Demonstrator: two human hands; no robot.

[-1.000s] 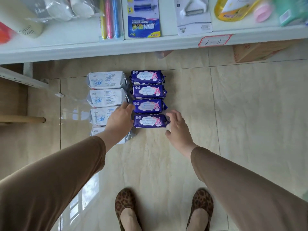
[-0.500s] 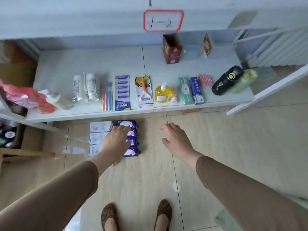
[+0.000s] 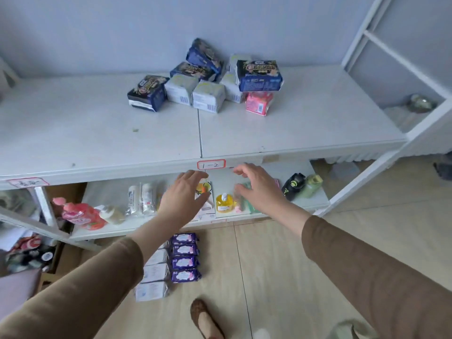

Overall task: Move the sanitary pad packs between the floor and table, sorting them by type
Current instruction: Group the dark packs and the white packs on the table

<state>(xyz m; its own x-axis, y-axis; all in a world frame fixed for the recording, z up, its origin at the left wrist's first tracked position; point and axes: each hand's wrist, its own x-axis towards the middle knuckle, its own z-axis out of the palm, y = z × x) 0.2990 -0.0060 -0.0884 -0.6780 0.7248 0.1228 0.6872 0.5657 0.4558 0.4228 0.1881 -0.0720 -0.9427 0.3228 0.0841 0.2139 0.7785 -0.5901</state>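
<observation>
A: Status? We see a mixed pile of packs (image 3: pixel 208 79) unsorted at the table's (image 3: pixel 97 133) back edge.
B: Floor has two sorted columns: purple packs (image 3: pixel 184 258), white packs (image 3: pixel 156 272). Left hand (image 3: pixel 182 200), right hand (image 3: pixel 256 189) empty, fingers loose, at the table's front edge.

On my feed, both arms wear long plain brown sleeves (image 3: pixel 367 272) ending at the wrist, leaving the left hand (image 3: pixel 182 196) and right hand (image 3: pixel 259 189) bare. At the lower centre of the frame, one foot wears a brown leopard-spotted flat shoe (image 3: pixel 200 311).
</observation>
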